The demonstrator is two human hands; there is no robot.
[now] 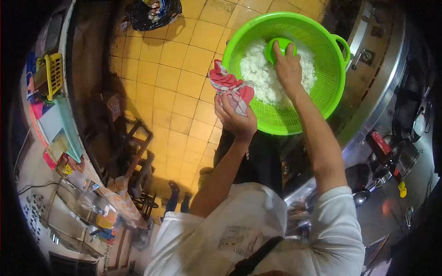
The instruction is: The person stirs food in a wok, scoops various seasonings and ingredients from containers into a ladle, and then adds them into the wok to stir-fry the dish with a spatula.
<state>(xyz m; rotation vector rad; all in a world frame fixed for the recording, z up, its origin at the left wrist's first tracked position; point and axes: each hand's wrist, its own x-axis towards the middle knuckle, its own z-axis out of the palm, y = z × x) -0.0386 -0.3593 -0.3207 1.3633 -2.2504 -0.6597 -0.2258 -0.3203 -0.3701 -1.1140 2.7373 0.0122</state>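
Note:
A large green basket with mesh sides holds a heap of white rice-like grains. Inside it, my right hand grips a small green bowl, pressed against the grains. My left hand is closed around a crumpled red and white cloth, at the basket's left rim. Some of the cloth hangs over the fingers, and its top end sticks up beside the rim.
A black bag with scraps lies on the yellow tiled floor. Wooden stools stand at the left. Metal counter and pans line the right. A person's legs show at the lower left.

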